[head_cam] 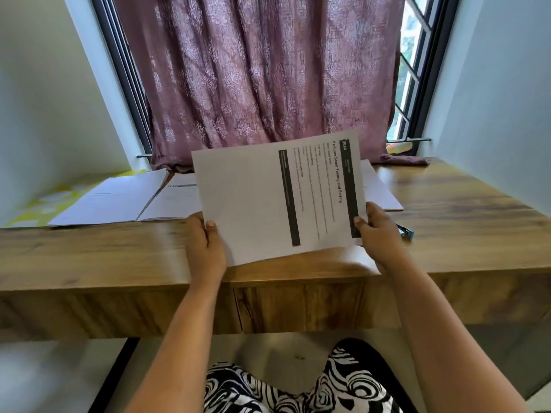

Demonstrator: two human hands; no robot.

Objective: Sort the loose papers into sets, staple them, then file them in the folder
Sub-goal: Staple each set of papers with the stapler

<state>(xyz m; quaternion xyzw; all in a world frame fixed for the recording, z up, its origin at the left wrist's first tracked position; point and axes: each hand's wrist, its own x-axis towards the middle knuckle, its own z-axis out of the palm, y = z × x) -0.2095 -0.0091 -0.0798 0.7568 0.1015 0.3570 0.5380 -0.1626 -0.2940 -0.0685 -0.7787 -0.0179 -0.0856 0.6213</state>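
I hold a printed paper sheet (262, 198) turned sideways above the wooden desk (447, 210), its black header bars on the right side. My left hand (205, 248) grips its lower left corner and my right hand (380, 234) grips its lower right edge. Whether more sheets lie behind the front one I cannot tell. An open folder (119, 198) lies on the desk at the left, with papers (176, 201) on its right half. More white paper (378, 189) lies behind the held sheet on the right. A blue stapler (406, 232) peeks out just right of my right hand.
A mauve curtain (262, 70) hangs over the window behind the desk. A yellow and white patterned item (44, 204) lies at the desk's far left. White walls close in on both sides. My lap in black and white fabric (292, 386) is below the desk edge.
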